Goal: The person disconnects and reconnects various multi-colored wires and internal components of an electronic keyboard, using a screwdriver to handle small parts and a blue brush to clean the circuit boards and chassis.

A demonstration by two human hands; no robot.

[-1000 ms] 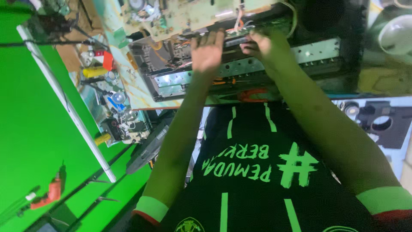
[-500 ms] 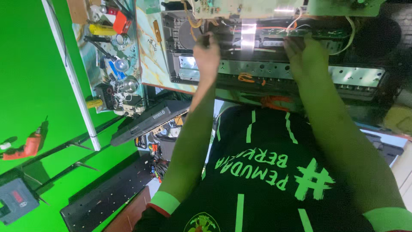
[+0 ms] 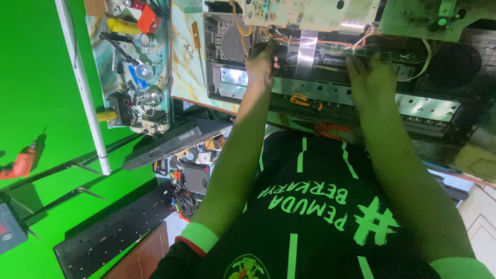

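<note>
An opened electronic device [image 3: 330, 93] lies on the bench in front of me, with a metal chassis, a tan circuit board [image 3: 310, 13] tilted up above it, a flat white ribbon cable [image 3: 308, 44] and orange wires. My left hand [image 3: 261, 64] curls its fingers over a black part at the chassis's left end, beside the ribbon cable. My right hand [image 3: 372, 77] lies further right, fingers hooked over the dark strip at the chassis's upper edge. Both forearms reach up from my black shirt with green lettering [image 3: 320, 206].
A side bench [image 3: 129, 77] at the left holds several tools, a yellow handle [image 3: 121, 26] and a screwdriver [image 3: 196, 33]. A dark keyboard [image 3: 170, 144] leans below it. An orange drill [image 3: 20, 163] hangs against the green backdrop. A round speaker [image 3: 449, 64] sits at the right.
My hands have spread apart along the chassis, the right one sliding to the right. The view has shifted so the side bench and green backdrop fill more of the left.
</note>
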